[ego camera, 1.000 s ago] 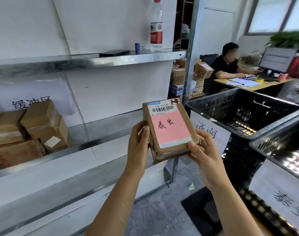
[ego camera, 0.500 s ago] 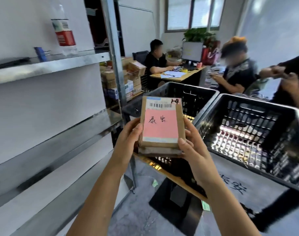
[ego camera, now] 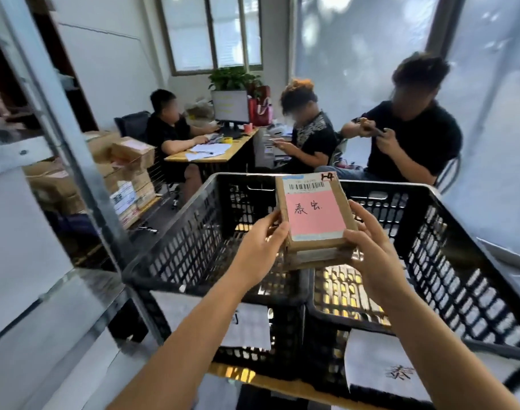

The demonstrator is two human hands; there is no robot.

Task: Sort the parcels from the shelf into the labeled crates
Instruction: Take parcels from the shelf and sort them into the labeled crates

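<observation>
From the head camera we see our two hands out in front, holding one parcel (ego camera: 313,214) up in the air. Our left hand (ego camera: 260,247) grips its left edge and our right hand (ego camera: 371,247) grips its right and bottom edge. Both hands are closed around the parcel.

The parcel is a brown box with a pink label and a barcode strip on top. There is black writing on the pink label. It looks like a second flat box may sit under it, but the view there is too blurry for us to be sure.

The parcel is above two black crates that stand side by side and touch. It hangs over the place where they meet. The left crate (ego camera: 193,241) has a white paper sign on its front. The right crate (ego camera: 459,276) has a white sign (ego camera: 383,371) too, with dark writing on it.

A metal shelf (ego camera: 60,291) is on our left. Behind its post, brown boxes (ego camera: 125,173) are piled up.

Farther back, three people sit. One is at a counter (ego camera: 211,152) with papers and a screen (ego camera: 230,106). A green plant (ego camera: 233,78) stands by the window.
</observation>
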